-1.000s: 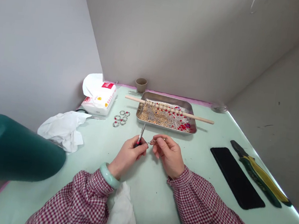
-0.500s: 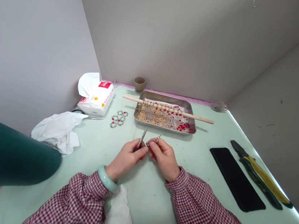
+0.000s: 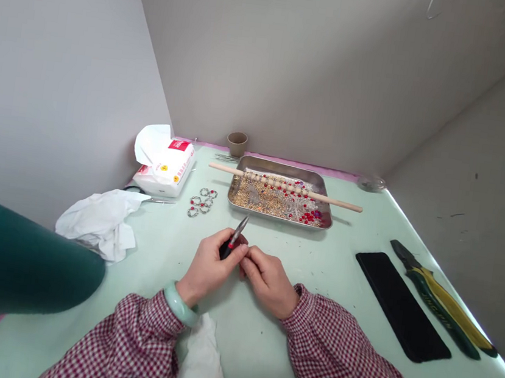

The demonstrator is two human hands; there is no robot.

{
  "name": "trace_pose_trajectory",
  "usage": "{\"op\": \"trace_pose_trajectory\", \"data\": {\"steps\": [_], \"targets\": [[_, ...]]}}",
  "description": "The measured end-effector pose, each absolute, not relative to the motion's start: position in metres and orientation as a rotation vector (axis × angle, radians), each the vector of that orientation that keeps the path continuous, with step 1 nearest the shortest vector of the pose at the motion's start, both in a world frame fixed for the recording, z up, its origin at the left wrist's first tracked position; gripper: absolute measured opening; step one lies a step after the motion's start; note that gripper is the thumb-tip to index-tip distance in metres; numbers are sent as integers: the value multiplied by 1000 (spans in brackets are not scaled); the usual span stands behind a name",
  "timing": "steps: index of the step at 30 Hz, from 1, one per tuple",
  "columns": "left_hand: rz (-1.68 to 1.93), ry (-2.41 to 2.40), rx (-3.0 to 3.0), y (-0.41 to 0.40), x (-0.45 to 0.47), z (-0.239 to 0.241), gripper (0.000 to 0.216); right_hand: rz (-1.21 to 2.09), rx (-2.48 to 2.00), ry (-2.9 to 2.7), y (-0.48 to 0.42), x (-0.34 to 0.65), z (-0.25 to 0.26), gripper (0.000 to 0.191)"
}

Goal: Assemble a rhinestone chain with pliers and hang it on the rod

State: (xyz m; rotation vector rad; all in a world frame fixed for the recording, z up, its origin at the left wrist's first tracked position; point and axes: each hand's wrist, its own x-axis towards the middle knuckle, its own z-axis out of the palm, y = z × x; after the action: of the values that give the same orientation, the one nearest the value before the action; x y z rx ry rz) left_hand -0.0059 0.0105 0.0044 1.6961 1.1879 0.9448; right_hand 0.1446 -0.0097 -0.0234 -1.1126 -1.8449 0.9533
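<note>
My left hand [image 3: 210,265] is closed round a small metal hand tool with a red and black grip [image 3: 233,237], its tip pointing up and away. My right hand [image 3: 266,279] is closed, knuckles up, fingertips pressed against the left hand's fingers; a small wire piece seen earlier is now hidden under them. Both hands rest low over the pale green table [image 3: 316,270], just in front of a steel tray [image 3: 279,199] of gold, white and red beads. A wooden dowel [image 3: 286,186] strung with beads lies across the tray.
Several finished bead rings [image 3: 202,200] lie left of the tray. A tissue pack [image 3: 164,164], crumpled tissues [image 3: 100,218], a small cup [image 3: 236,143] and a teal bottle [image 3: 17,264] stand to the left. A black case [image 3: 401,305] and yellow-green pliers [image 3: 443,305] lie to the right.
My right hand turned palm down and closed against the left hand, hiding the wire piece it held up before. Both hands dropped slightly toward me.
</note>
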Motion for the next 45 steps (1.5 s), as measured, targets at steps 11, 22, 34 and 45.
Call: {"op": "trace_pose_trajectory", "data": {"steps": [11, 22, 34, 45], "targets": [[1012, 1209, 1634, 9, -5, 3, 16, 888, -1145, -1867, -9, 144, -26, 25], [954, 1275, 1564, 9, 1, -14, 24, 543, -1232, -2296, 112, 210, 112, 22], [908, 1364, 1653, 12, 7, -20, 24, 330, -1551, -1980, 273, 233, 123, 17], [910, 1219, 1576, 13, 3, -14, 21, 242, -1373, -2447, 125, 222, 106, 24]]}}
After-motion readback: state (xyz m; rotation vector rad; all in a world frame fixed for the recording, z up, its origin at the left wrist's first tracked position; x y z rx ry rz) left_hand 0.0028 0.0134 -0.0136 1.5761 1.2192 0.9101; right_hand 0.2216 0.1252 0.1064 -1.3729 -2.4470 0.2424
